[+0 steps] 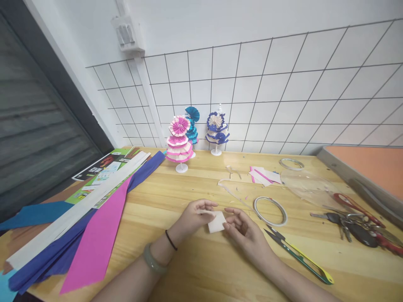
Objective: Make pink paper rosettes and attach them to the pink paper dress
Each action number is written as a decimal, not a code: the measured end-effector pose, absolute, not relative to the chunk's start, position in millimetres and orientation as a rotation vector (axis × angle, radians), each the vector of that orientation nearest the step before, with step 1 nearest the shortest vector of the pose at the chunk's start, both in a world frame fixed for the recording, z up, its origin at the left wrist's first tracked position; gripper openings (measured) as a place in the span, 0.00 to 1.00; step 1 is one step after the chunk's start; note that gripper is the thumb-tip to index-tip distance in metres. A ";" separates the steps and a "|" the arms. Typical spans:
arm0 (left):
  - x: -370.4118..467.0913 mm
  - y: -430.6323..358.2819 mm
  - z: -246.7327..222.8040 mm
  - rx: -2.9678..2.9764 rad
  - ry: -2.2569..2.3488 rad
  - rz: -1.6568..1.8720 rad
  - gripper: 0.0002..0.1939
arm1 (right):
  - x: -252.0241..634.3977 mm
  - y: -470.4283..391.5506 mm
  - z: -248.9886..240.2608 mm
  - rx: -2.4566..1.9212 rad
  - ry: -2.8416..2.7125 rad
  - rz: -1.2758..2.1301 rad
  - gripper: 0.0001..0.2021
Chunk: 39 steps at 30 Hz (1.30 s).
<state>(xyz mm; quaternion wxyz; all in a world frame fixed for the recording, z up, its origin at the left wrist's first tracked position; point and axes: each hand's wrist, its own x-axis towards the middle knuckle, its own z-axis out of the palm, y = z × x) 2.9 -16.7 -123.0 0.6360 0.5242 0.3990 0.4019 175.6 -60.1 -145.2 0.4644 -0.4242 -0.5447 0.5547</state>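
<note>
A small white folded paper (216, 222) is held just above the wooden table, near its front middle. My left hand (197, 216) pinches the paper's upper left part between thumb and fingers. On the paper's right side, my right hand (242, 228) has its thumb at the edge, with the fingers curled behind. Right of the hands lie a roll of clear tape (255, 205) with a strip pulled out to the left, and green and yellow thread snips (302, 256).
Paper dress figures stand at the back: pink (179, 144), blue-white (216, 130), and teal behind. Coloured paper strips (100, 226) lie left. Paper scraps (266, 176), another tape ring (291, 164), keys (362, 233) and an orange-topped tray (368, 167) are right.
</note>
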 end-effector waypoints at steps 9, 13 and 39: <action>4.1 -16.8 -123.4 1.204 0.876 0.862 0.18 | 175.8 -58.6 -150.7 -1.076 -1.367 1.337 0.21; 2.8 -19.7 -118.3 1.249 0.944 0.847 0.18 | 175.8 -58.0 -151.2 -1.082 -1.359 1.341 0.22; -0.4 -22.2 -113.3 1.025 0.662 0.651 0.17 | 179.6 -60.8 -136.4 -0.982 -1.721 1.052 0.08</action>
